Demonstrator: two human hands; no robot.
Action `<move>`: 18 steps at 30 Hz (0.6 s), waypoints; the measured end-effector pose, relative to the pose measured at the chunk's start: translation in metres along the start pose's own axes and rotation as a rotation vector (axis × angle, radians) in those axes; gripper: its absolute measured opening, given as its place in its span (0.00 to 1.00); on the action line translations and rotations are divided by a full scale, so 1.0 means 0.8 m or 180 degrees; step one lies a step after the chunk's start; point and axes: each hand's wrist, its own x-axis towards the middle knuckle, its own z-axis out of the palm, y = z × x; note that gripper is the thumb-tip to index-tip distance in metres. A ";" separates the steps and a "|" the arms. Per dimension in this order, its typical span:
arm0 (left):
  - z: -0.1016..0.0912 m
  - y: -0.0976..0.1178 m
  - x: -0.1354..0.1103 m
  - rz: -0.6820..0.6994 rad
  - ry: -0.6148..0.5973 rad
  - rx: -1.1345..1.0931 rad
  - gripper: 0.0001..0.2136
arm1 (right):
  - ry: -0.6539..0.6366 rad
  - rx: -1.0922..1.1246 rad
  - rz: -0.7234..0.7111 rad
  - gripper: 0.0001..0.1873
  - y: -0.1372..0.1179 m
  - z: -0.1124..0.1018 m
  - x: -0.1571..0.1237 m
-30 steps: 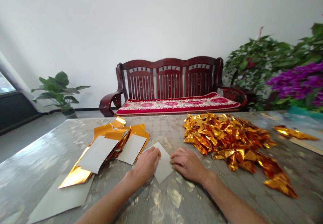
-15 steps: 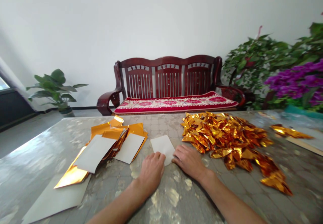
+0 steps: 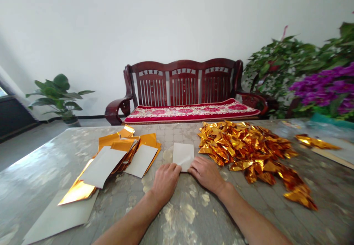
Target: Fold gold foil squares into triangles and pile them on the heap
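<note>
A small white-backed sheet of paper (image 3: 183, 153) lies on the table in front of me, its long sides pointing away. My left hand (image 3: 166, 178) has curled fingers and grips the near left corner. At the near right corner, my right hand (image 3: 206, 174) holds the sheet with its fingers bent together; the thumbs are mostly hidden. To the left lies a loose stack of gold foil paper (image 3: 110, 142), some sheets with the white side up. A heap of folded gold foil pieces (image 3: 240, 145) sits to the right of my right hand.
The patterned table (image 3: 177, 215) carries a large pale sheet (image 3: 63, 215) at the near left. Clear plastic (image 3: 293, 127) and a board (image 3: 333, 154) lie at the far right. Beyond stand a wooden bench (image 3: 182, 86), a potted plant (image 3: 62, 97) and purple flowers (image 3: 323, 86).
The small sheet has turned from a slant to square with me. My right hand has shifted slightly along its near edge, and both hands now hold the near corners.
</note>
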 end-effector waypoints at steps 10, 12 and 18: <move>-0.001 -0.007 0.000 0.0121 0.0439 -0.0039 0.12 | -0.0050 0.0181 -0.0084 0.08 -0.004 -0.004 -0.002; -0.001 -0.008 0.000 -0.0045 0.0421 -0.0213 0.13 | -0.0003 0.0248 0.0013 0.10 -0.001 0.002 -0.001; 0.003 -0.015 0.002 -0.0518 0.0391 -0.0819 0.13 | -0.0078 0.0568 0.0364 0.12 0.002 0.006 0.001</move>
